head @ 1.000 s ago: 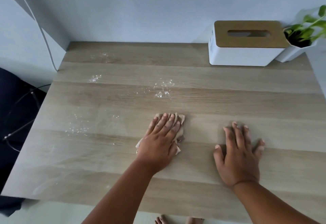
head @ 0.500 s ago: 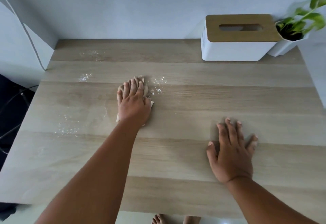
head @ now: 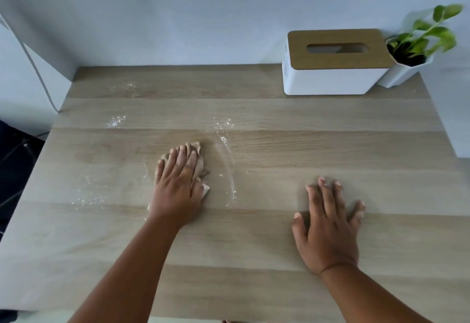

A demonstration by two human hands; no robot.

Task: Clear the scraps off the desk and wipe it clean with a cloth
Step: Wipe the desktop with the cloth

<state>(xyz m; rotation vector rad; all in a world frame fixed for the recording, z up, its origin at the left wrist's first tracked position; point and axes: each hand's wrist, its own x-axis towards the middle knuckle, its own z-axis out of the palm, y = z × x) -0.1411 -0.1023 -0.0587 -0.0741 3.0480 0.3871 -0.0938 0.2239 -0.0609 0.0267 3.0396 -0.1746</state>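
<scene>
Left hand [head: 178, 190] presses crumpled beige cloth [head: 201, 167] flat on light wooden tabletop [head: 279, 246] centre, fingers straight. Right hand [head: 328, 228] splayed, empty. Cloth soft, light; bunches easily, press palm over middle.

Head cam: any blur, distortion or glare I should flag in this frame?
Head view: soft overall; the plant leaves smear at the right edge, and the left hand on the cloth is slightly blurred. Wide-angle bend shows in the desk edges. Lighting is even and diffuse, with only faint shadow under the right hand. No harsh glare.
</scene>
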